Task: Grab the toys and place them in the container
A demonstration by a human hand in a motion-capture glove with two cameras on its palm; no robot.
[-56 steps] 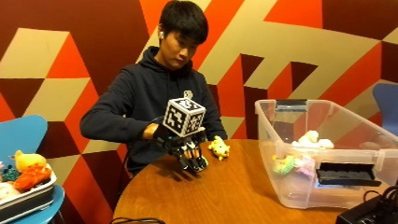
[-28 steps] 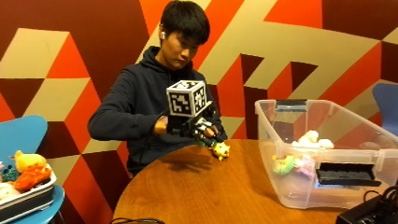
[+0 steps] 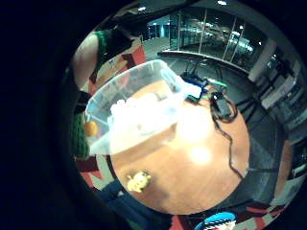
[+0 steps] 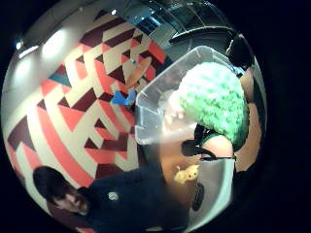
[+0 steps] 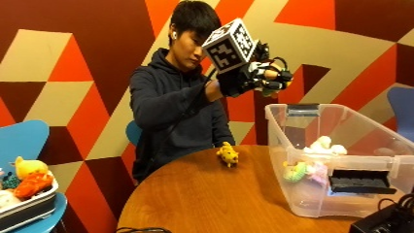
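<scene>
Outside view first: no brand names or readable writing anywhere that I can make out. The gloved right hand (image 5: 255, 77) is raised up high, above the near end of the clear plastic container (image 5: 284, 155) and a bit to the person's side of it. Fingers are curled round a fuzzy green toy (image 5: 270, 90), only a sliver of it peeking out below the knuckles from this angle.

Thumb side palm view shows that toy (image 4: 211, 99) way better, it's a bright green knitted or crocheted lump, bumpy texture, rounded, sitting right up against the palm and covering part of the container (image 4: 160, 104) behind it.

Second toy, a little yellow plush animal (image 5: 228, 155), is standing on the round wooden worktop (image 5: 207, 199) near the edge closest to the person, well below the hand and apart from the container. Same yellow plush (image 3: 138, 181) shows in the little finger side palm view, alone on the wood beside the tub (image 3: 129, 112).

Inside the container there's already a white plush (image 5: 322, 145) and a green and pink one (image 5: 299, 171) near the bottom.

Off to the side, a tray (image 5: 29, 206) on a blue chair (image 5: 25, 141) holds more toys, yellow and orange ones
</scene>
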